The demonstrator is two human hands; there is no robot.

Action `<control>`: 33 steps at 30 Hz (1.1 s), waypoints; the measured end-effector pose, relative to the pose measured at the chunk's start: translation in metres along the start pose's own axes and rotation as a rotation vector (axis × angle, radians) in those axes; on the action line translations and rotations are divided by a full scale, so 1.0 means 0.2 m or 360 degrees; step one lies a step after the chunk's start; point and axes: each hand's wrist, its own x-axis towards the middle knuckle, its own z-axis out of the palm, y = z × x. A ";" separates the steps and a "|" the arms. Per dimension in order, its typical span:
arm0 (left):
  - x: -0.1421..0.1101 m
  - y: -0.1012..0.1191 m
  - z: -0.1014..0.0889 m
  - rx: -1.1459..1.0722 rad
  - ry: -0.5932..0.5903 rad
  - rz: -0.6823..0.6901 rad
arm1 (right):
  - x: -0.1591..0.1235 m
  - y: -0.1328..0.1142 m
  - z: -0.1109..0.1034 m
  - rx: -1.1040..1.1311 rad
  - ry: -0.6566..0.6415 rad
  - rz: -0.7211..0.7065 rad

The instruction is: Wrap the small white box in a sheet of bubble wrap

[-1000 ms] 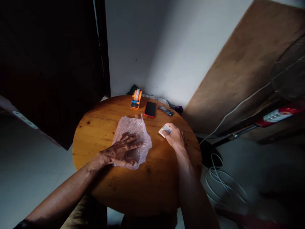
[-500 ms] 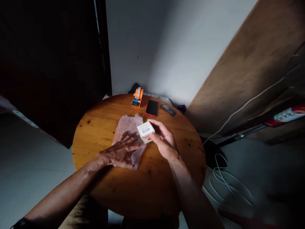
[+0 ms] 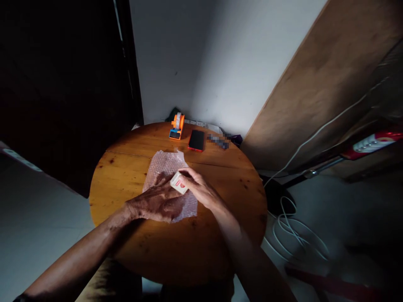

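A sheet of bubble wrap (image 3: 166, 160) lies on the round wooden table (image 3: 126, 167). My left hand (image 3: 157, 201) is spread flat on the sheet, fingers pointing away from me. In my right hand (image 3: 201, 188) is a small white box (image 3: 179, 183) with red print, gripped between thumb and fingers. The box is over the middle of the bubble wrap, right by my left fingers; whether it touches the sheet is hidden.
Toward the back of the table stand an orange tape dispenser (image 3: 178, 126), a red-edged phone (image 3: 196, 140) and a blurred-out dark object (image 3: 218, 141). A wall (image 3: 189, 63) rises behind. White cable (image 3: 292, 226) coils on the floor at the right.
My right hand has moved left and down with the box and tipped it, so the red-printed face shows. The bubble wrap's right side lies more spread out. My left hand stays on it.
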 end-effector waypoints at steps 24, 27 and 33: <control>-0.02 -0.16 -0.03 0.0059 0.0092 -0.0337 | 0.01 0.04 -0.02 -0.0469 -0.0141 -0.0295; -0.03 -0.16 -0.04 0.0031 0.0105 -0.0341 | 0.01 0.08 -0.01 -0.0465 -0.0223 -0.0311; -0.04 -0.14 -0.06 -0.0029 0.0211 -0.0309 | 0.02 0.10 -0.05 -0.0479 -0.0254 -0.0224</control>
